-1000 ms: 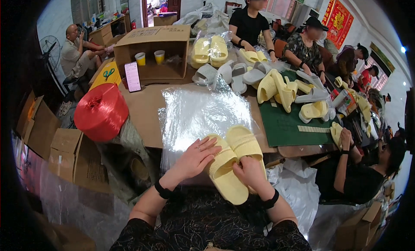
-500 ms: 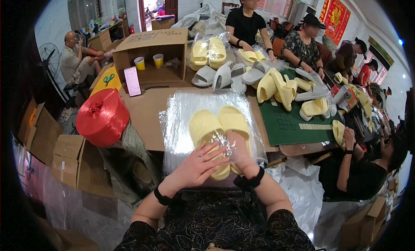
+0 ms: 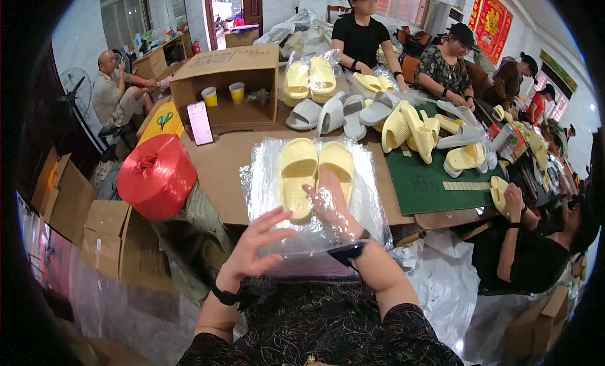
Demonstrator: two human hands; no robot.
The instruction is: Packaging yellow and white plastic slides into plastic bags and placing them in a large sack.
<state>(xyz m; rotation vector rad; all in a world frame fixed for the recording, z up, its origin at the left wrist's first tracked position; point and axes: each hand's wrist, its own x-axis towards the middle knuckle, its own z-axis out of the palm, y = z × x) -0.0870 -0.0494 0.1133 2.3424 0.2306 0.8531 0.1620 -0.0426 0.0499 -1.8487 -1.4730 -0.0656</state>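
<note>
A pair of pale yellow slide slippers (image 3: 299, 153) lies side by side, toes away from me, in a clear plastic bag (image 3: 265, 161) on a stack of similar bags. My right hand (image 3: 331, 199) reaches into the bag up to the wrist. Its fingers are in the right slipper, partly under the strap, and its thumb crosses to the left slipper's inner edge. The bag's mouth lies around my right wrist. My left hand (image 3: 255, 243) is held apart, near the bag's lower left, fingers spread and holding nothing.
A red twine spool (image 3: 157, 177) stands at the left. Behind are a phone (image 3: 200, 123) and an open cardboard box (image 3: 227, 67) holding two cups. Yellow and grey slippers (image 3: 406, 130) pile up by a green cutting mat (image 3: 409, 189) at the right, where several people work.
The slippers have slid farther from me into the bag, my right hand advancing with them. My left hand has lifted off the slippers and drawn back to the left, fingers spreading.
</note>
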